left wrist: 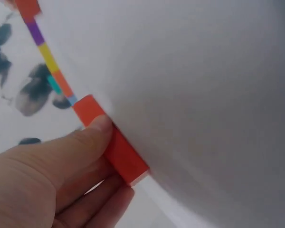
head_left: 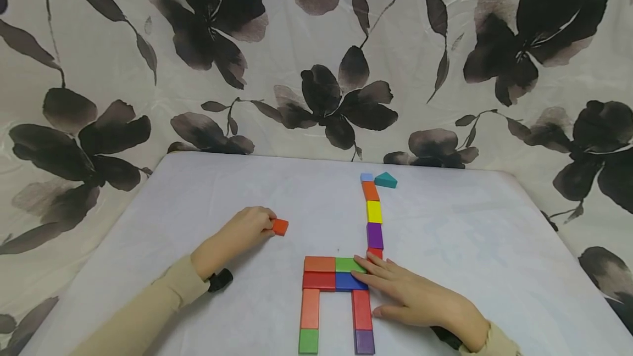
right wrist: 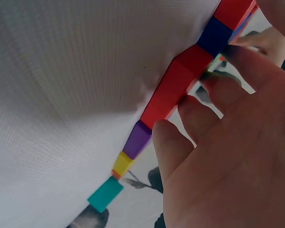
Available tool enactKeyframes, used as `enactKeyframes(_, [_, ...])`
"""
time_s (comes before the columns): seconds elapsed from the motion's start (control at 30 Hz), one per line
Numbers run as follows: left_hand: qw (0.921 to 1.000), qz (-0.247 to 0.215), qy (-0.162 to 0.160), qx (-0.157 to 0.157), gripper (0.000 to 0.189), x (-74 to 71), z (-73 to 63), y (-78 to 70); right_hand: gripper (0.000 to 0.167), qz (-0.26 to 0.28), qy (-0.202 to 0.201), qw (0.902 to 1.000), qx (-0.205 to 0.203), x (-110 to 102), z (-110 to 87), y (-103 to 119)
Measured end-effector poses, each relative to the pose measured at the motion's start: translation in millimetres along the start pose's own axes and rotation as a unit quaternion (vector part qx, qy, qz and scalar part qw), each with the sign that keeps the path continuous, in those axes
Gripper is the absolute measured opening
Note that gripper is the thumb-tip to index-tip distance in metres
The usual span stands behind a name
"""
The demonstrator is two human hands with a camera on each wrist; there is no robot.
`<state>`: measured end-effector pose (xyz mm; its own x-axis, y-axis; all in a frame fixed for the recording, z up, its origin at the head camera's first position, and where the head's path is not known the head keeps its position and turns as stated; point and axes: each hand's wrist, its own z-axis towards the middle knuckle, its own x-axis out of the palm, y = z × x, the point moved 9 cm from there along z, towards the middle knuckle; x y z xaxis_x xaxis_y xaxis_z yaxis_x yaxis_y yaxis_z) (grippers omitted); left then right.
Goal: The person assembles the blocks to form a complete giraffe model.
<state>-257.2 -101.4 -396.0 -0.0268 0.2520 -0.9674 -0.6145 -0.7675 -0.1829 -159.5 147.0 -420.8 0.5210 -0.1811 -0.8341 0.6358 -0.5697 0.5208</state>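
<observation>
My left hand [head_left: 251,225] pinches a rectangular orange-red block [head_left: 280,227] between thumb and fingers, off to the left of the laid-out blocks. In the left wrist view the thumb presses on one face of it. My right hand [head_left: 420,296] has its fingers spread, fingertips touching the right end of the arrangement, by the green block [head_left: 349,264] and the blue block [head_left: 350,282]. A column runs away from there: a red block [head_left: 375,252] partly behind the fingers, then purple [head_left: 375,235], yellow and orange blocks, and a light blue piece [head_left: 366,177] at the far end.
A teal triangular block [head_left: 386,180] lies beside the column's far end. Orange and red blocks [head_left: 318,281] form the arrangement's left side. Two legs of blocks extend toward me, ending in green [head_left: 309,341] and purple [head_left: 365,341]. A floral cloth hangs behind the white table [head_left: 222,180].
</observation>
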Motion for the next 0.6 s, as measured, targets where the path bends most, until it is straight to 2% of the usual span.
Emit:
enactKeyframes(0.17, [0.9995, -0.031, -0.002, 0.004, 0.013, -3.5, -28.8, -19.2, 0.066, 0.003, 0.0, 1.0, 0.0, 0, -0.9, 1])
enactKeyframes(0.3, [0.9949, -0.099, 0.0, -0.016, 0.027, -6.1, -45.9, -27.8, 0.066, 0.006, 0.001, 1.0, 0.002, 0, -0.8, 0])
enactKeyframes(0.43, [0.9854, -0.164, -0.003, -0.045, 0.04, -4.7, -57.1, -32.0, 0.066, 0.008, 0.002, 1.0, 0.001, 0, -0.5, 0])
enactKeyframes(0.6, [0.981, -0.184, -0.016, -0.058, 0.041, -2.1, -62.6, -40.7, 0.066, 0.007, 0.002, 1.0, 0.002, 0, -0.3, 1])
